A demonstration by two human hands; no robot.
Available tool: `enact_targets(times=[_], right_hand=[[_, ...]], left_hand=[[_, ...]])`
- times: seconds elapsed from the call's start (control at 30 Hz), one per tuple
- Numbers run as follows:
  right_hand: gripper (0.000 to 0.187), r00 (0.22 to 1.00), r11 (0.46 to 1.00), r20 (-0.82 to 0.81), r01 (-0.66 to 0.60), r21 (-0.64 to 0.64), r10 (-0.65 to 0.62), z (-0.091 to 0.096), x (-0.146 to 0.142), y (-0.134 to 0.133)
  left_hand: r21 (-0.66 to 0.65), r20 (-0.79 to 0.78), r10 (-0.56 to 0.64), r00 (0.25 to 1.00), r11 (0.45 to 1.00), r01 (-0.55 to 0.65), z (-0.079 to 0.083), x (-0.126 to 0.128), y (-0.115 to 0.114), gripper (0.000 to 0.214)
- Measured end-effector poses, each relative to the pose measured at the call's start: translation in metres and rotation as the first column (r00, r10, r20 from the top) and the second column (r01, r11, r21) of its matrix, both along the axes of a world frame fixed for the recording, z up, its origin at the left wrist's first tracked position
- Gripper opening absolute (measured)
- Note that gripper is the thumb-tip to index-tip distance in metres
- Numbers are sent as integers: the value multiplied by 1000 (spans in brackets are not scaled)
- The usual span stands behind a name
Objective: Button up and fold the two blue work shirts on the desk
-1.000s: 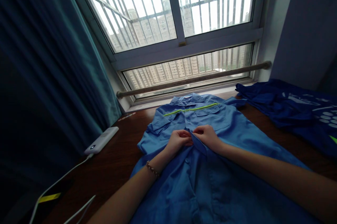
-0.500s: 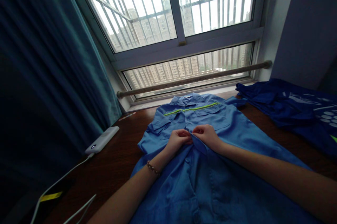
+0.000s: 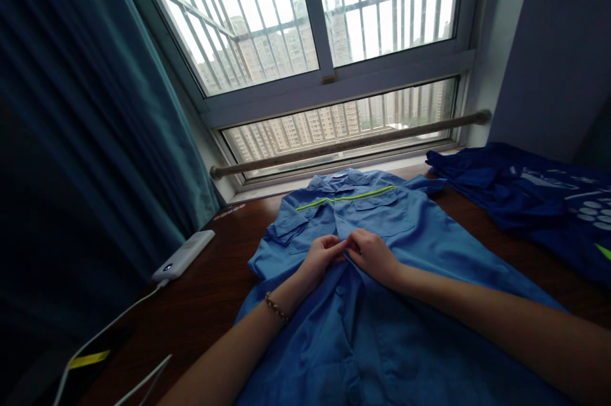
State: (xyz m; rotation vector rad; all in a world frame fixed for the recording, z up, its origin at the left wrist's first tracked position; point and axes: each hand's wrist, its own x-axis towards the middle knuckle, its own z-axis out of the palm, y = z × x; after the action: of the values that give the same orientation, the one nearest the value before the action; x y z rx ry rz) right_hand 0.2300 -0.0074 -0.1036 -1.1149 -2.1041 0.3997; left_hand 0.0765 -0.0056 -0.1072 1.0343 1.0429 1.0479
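A blue short-sleeved work shirt (image 3: 424,234) lies front up, its collar towards the window and a yellow-green stripe (image 3: 346,197) across the chest. My left hand (image 3: 324,258) pinches the front placket at mid-length, fingertips closed on the cloth. Right against it, my right hand (image 3: 375,256) is closed on the other front edge, thumb and fingers meeting those of the left. Whatever button or buttonhole lies between the fingertips is hidden. Below the hands the placket runs on, with a button (image 3: 340,290) showing and the two front edges apart.
A white power bank (image 3: 184,256) with a white cable (image 3: 109,323) lies on the dark wooden tabletop (image 3: 224,285) at left. A darker blue printed garment (image 3: 515,193) lies at right. Behind are a curtain (image 3: 119,75), a barred window and a rail (image 3: 353,142).
My right hand has turned slightly, its fingers curling closer over the placket against my left fingertips. The front edge that stood raised between the hands is now lower.
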Motion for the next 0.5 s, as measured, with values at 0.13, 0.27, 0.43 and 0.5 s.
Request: enact_targets(times=[0.13,0.27,0.43,0.5], right_hand=[[5,986,991,-169,-20,-130,-3,-4,-1,5],[8,965,984,-262,-36,-173,-11,-4,-2,7],[12,941,976,-339,-63,-208,-12,-3,-1,8],[15,927,968,-375,-82,-239,-14,-5,0,9]], left_hand=[[-40,28,58,998,998,-57,-4,0,2,33],[-84,90,100,991,992,-93,-1,0,1,27],[-159,155,113,981,983,-88,9,4,-4,21],[-176,182,115,977,981,-83,9,4,-4,20]])
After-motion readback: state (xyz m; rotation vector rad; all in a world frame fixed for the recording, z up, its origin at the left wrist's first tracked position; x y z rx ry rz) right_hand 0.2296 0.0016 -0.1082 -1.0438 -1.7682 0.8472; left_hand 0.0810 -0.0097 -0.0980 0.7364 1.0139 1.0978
